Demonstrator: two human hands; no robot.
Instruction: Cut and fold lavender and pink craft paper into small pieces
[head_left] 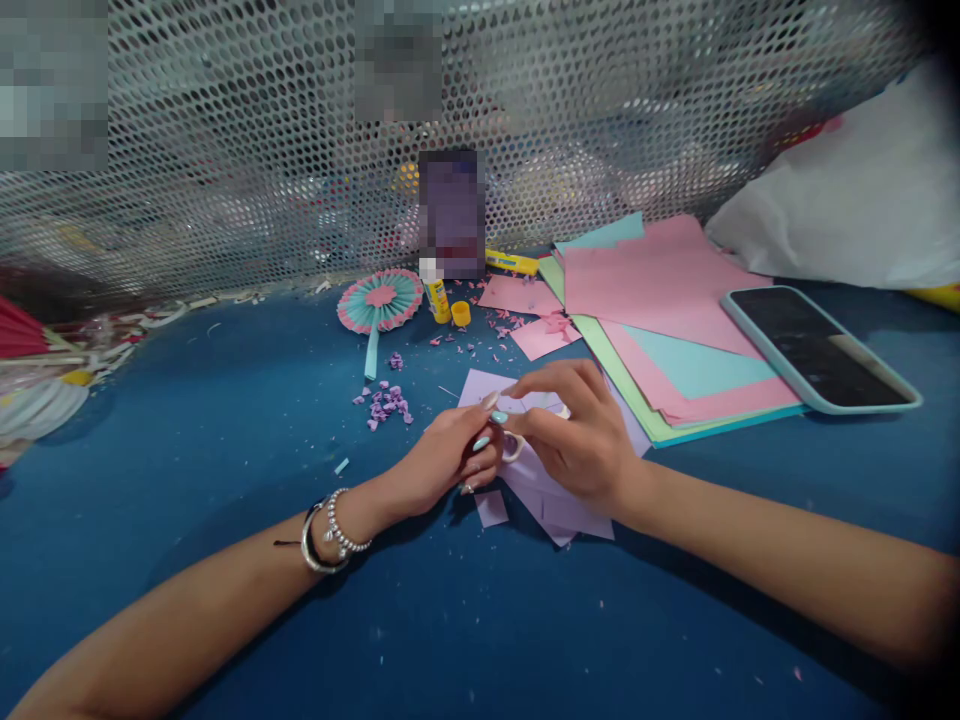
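My left hand, with bracelets at the wrist, has its fingers curled and thumb pressed in a pinch. My right hand meets it, thumb and forefinger pinched at the left fingertips. Whatever lies between the fingers is too small or hidden to name. Below the hands are lilac paper sheets and a small lilac paper square. A pale ring, perhaps a scissors handle, shows partly under my right hand. Left of the hands lie crumpled purple paper bits.
A pleated paper fan lies at the back, near an uncapped glue stick, its yellow cap and pink scraps. Coloured paper sheets and a phone are at right. Perforated metal mesh borders the blue table.
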